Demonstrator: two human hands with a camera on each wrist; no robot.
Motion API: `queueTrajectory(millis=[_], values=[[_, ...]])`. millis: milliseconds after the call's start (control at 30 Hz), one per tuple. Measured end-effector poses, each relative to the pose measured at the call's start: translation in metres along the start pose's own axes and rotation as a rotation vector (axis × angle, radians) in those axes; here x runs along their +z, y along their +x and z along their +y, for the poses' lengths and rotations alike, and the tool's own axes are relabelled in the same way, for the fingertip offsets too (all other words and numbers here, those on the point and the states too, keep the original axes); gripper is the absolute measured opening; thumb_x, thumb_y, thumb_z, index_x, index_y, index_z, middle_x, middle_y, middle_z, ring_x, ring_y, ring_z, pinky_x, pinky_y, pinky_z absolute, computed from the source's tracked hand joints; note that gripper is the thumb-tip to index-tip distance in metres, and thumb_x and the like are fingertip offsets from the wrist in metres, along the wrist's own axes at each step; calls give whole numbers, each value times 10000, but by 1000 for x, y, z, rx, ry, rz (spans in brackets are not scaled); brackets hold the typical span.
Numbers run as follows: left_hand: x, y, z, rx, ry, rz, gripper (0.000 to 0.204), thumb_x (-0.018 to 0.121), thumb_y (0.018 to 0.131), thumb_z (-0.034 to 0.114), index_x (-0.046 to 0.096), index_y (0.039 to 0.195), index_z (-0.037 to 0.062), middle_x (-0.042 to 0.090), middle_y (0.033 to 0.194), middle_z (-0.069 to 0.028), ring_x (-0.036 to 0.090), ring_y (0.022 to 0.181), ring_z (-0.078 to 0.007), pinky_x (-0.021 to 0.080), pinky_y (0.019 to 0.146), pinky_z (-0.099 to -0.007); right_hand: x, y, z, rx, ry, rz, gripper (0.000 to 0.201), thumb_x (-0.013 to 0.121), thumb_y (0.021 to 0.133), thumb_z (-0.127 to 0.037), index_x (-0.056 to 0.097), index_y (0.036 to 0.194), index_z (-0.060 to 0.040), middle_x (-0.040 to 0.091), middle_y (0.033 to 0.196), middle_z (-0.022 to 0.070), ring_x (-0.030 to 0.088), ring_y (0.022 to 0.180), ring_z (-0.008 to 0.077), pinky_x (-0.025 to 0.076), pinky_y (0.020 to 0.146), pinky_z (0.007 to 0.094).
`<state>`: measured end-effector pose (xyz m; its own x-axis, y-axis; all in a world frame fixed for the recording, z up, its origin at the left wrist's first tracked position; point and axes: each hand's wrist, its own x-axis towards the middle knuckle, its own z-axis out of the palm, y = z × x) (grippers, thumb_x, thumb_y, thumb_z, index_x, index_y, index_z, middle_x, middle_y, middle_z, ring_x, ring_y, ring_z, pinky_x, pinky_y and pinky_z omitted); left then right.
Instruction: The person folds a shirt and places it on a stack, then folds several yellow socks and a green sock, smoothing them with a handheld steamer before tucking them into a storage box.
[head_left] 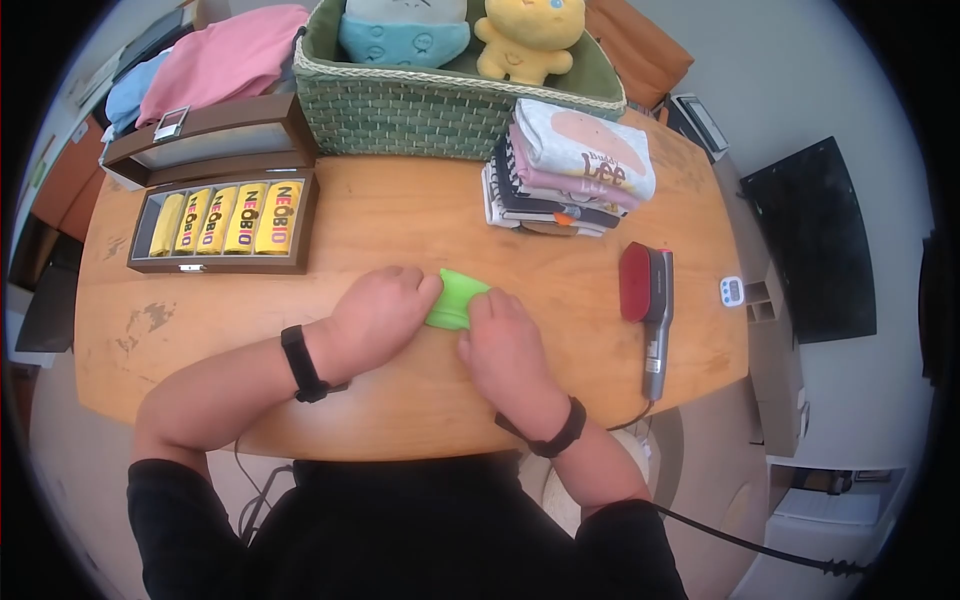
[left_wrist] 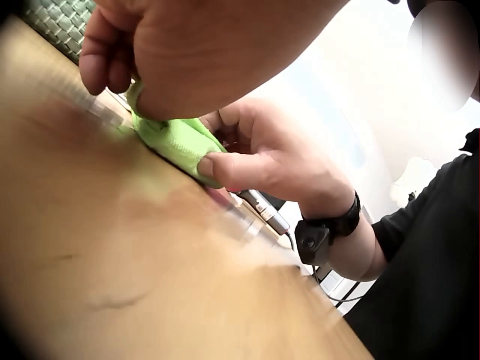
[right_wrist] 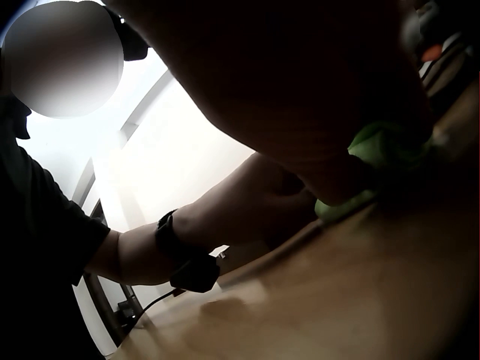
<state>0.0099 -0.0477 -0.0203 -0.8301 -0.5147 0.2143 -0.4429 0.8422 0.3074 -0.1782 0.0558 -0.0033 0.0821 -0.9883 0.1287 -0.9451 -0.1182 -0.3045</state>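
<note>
The right hand (right_wrist: 315, 97) filled the top of the view, dark and close, its fingers pressed down on a green cloth (right_wrist: 375, 150) that lay on the wooden worktop (right_wrist: 315, 300). Beyond it the left hand (right_wrist: 262, 199) touched the cloth's near edge. A black wristband (right_wrist: 184, 259) circled the left wrist, with a black sleeve (right_wrist: 37, 247) at the left.

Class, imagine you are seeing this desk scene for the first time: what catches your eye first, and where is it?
The bright green cloth at the middle front of the wooden table, gripped by the left hand and right hand. Next, the yellow rolls in the open brown box at the left.
</note>
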Motion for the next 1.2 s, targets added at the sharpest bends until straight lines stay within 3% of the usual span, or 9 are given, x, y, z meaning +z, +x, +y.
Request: queueTrajectory(millis=[200, 333, 433, 500, 567, 667, 867, 1033, 1200], values=[[10, -13, 8, 81, 47, -127, 151, 622, 841, 58, 563, 974, 17, 637, 905, -161, 661, 852, -360, 565, 767, -465, 6, 0, 6, 4, 25, -1, 208, 705, 829, -68, 598, 994, 1, 611, 1027, 203, 619, 1007, 396, 544, 875, 480], [11, -9, 3, 155, -64, 2, 133, 633, 829, 66, 562, 933, 23, 622, 926, -164, 638, 876, -358, 562, 776, -454, 6, -2, 12, 3, 91, 9, 259, 768, 824, -76, 595, 1001, 0, 607, 1053, 214, 614, 1023, 425, 537, 870, 506], [-7, -2, 6, 220, -122, 14, 144, 661, 818, 67, 573, 924, 25, 606, 943, -155, 618, 910, -348, 552, 809, -435, 0, -1, 10, -35, 62, 4, 165, 681, 865, -62, 608, 1003, -6, 617, 1032, 206, 624, 997, 395, 550, 860, 474], [-15, 3, 8, 244, -136, 14, 156, 678, 819, 72, 587, 937, 25, 599, 950, -142, 610, 929, -334, 548, 841, -416, 1, -1, 12, -22, 113, 14, 183, 700, 866, -69, 608, 1011, -6, 616, 1036, 204, 622, 1005, 402, 547, 862, 483], [-12, 6, 11, 340, -241, 121, 183, 714, 803, 74, 591, 927, 18, 574, 944, -149, 585, 922, -340, 540, 846, -428, 1, -2, 15, -4, 163, 17, 201, 719, 867, -77, 607, 1019, -6, 614, 1039, 202, 620, 1014, 408, 543, 864, 492], [8, 7, 7, 287, -219, 124, 178, 722, 829, 88, 598, 937, 19, 589, 954, -156, 596, 924, -347, 540, 845, -433, -1, -2, 19, -10, 195, 52, 279, 793, 829, -77, 614, 1029, -2, 622, 1026, 193, 624, 979, 424, 538, 818, 505], [10, 10, 12, 214, -232, 165, 153, 731, 866, 108, 608, 932, 45, 620, 941, -147, 618, 917, -349, 550, 830, -434, 2, -9, 30, -32, 290, 72, 190, 765, 865, -71, 619, 965, -2, 612, 976, 183, 624, 935, 414, 538, 784, 493], [13, 14, 13, 222, -222, 167, 165, 751, 846, 117, 609, 908, 60, 611, 913, -140, 611, 880, -362, 548, 810, -456, 4, -12, 26, -180, 119, 208, 131, 718, 854, -29, 594, 895, -38, 583, 883, 162, 605, 853, 383, 517, 732, 493], [11, 16, 14, 173, -190, 115, 136, 737, 844, 139, 631, 884, 64, 629, 897, -132, 629, 891, -341, 550, 838, -436, -4, -29, 21, -259, 58, 83, 102, 663, 855, -29, 571, 898, -31, 576, 878, 161, 597, 837, 371, 508, 712, 481]])
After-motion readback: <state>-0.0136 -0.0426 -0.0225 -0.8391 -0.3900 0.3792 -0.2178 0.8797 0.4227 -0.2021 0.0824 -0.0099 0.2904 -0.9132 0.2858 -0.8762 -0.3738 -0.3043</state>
